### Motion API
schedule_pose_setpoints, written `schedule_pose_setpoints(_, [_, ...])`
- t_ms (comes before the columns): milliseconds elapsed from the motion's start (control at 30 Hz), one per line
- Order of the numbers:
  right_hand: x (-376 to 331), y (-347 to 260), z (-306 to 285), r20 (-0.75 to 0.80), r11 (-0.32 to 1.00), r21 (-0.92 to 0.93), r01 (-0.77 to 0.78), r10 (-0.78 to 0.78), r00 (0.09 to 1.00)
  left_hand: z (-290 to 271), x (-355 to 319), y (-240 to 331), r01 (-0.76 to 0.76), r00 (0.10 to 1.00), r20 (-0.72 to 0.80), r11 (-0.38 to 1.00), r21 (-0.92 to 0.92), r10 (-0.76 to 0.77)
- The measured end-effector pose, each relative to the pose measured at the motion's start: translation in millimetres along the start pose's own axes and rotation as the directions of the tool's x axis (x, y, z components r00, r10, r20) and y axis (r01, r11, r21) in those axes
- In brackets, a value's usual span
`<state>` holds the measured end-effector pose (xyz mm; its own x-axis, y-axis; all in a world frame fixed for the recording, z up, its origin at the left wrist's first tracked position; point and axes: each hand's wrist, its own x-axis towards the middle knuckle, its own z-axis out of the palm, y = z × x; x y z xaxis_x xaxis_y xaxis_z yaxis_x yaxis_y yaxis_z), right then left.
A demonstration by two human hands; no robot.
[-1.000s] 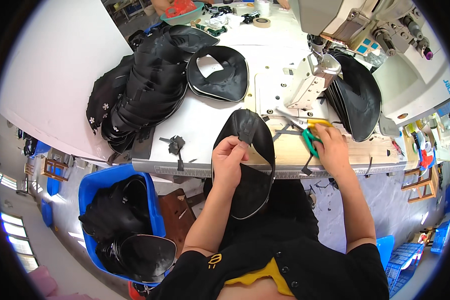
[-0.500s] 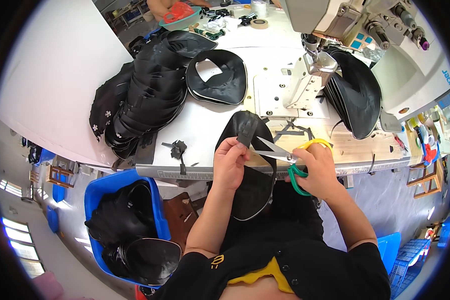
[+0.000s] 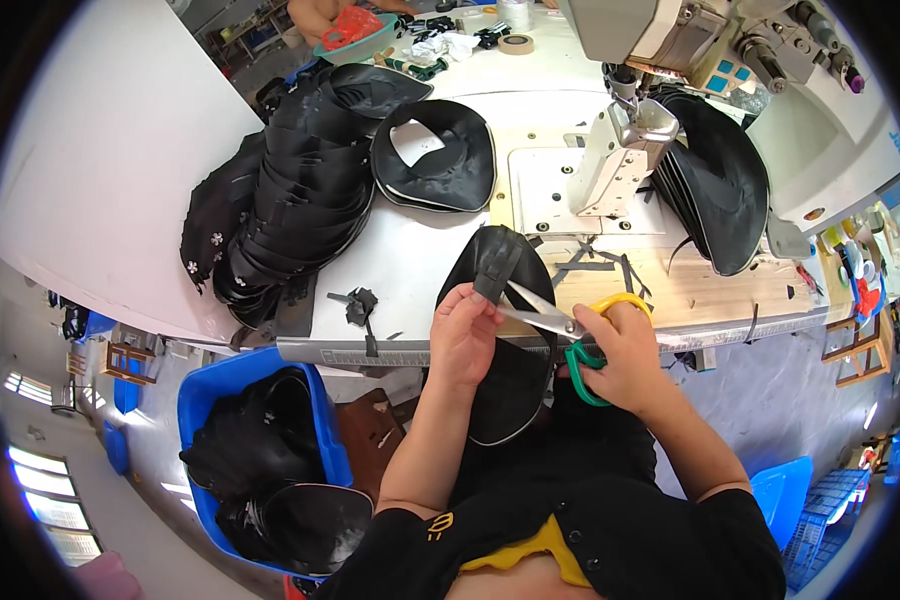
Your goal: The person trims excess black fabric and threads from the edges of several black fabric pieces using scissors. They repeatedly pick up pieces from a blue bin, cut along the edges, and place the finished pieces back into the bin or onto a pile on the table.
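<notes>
My left hand (image 3: 465, 340) pinches the end of a short black strip (image 3: 496, 270) on a black curved piece (image 3: 510, 400), which looks like leather and hangs over the table's front edge. In my right hand (image 3: 623, 360) are scissors (image 3: 571, 326) with one yellow and one green handle loop. Their blades stand apart, tips at the strip beside my left fingertips. Behind the piece rises the white post of a sewing machine (image 3: 610, 165). Black strip offcuts (image 3: 585, 266) lie at its base.
A tall row of black pieces (image 3: 305, 200) and a round black piece (image 3: 435, 180) sit on the left. More stacked pieces (image 3: 715, 190) stand right of the machine. A blue bin (image 3: 335, 425) holds black pieces below. Across the table, another person's arm (image 3: 315, 18) is near a green basin (image 3: 375, 40).
The scissors have shifted slightly left, and their blades have closed a little toward the strip. My left hand still pinches the strip; the whole view has moved slightly.
</notes>
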<state>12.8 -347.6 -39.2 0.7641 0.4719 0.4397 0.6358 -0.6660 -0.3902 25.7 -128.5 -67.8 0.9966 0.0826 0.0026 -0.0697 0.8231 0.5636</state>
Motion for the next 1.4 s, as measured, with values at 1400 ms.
schedule_pose_setpoints(1400, [-22.7, -17.0, -0.9, -0.092, 0.986, -0.119, -0.120, 0.109, 0.990, 17.6, 6.1, 3.8, 0.073, 0.997, -0.040, 0.971, 0.226, -0.066])
